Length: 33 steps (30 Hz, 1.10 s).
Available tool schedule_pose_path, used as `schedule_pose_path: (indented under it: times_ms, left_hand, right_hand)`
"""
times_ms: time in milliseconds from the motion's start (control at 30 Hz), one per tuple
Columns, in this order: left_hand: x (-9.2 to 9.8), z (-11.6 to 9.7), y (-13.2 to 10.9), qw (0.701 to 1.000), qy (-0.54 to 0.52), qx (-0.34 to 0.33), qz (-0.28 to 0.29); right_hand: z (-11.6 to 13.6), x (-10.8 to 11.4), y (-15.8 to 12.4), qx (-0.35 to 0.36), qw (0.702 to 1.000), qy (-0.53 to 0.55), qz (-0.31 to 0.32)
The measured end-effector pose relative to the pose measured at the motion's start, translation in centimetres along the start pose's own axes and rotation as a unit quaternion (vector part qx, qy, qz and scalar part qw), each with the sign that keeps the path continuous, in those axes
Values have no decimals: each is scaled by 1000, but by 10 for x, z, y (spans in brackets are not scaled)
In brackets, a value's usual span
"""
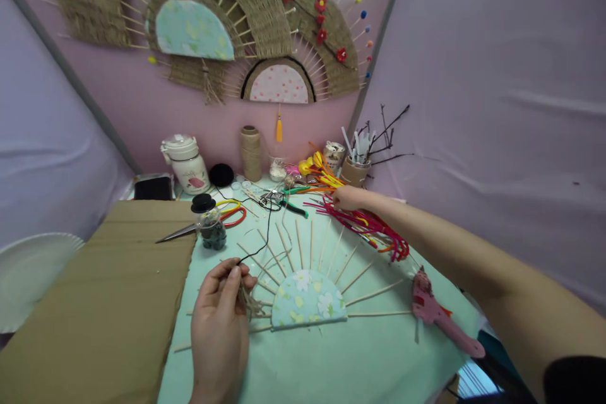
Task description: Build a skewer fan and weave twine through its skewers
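A floral paper half-disc [307,301] with wooden skewers [374,294] fanning out from it lies on the pale green table [341,366]. My left hand [220,328] rests at its left edge, fingers pinched on a strand of jute twine [249,302] among the skewers. My right hand [345,197] is stretched out to the far side, fingers closed on the pile of red and orange pipe cleaners [369,224].
A pink glue gun [438,314] lies at the right. Brown cardboard [99,303] covers the left side, with a white paper plate [28,278] beyond. Scissors [177,233], a small jar [211,222], a twine spool [250,151], a white jug [187,164] and a tool cup [355,167] stand behind.
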<state>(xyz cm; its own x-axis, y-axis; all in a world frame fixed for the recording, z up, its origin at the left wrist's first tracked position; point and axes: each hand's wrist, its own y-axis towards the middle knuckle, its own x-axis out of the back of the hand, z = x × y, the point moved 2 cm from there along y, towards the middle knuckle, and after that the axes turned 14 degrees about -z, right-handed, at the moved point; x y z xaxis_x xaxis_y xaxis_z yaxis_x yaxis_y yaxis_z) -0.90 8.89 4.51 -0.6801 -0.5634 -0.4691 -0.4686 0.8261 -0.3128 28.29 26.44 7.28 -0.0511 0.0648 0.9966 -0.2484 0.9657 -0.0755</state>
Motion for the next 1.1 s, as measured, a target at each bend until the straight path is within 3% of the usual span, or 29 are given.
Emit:
schedule_pose_path:
  times_ms: [133,300,533,833,1100]
  left_hand:
    - [1,2,1,1000,1,-3,-9]
    - [2,1,1,1000,2,7,-17]
    - [2,1,2,998,17,32,-45]
    - [6,5,7,994,33,71,-75]
    - [10,10,12,994,39,89,-56]
  right_hand:
    - [2,-21,-9,3,1000,6,10]
    - [6,-21,-14,55,997,40,39]
    - [-1,-21,4,-34,999,-22,-25]
    - [8,-26,7,-65,997,-34,7]
    - [2,-33,15,-55,998,-3,34]
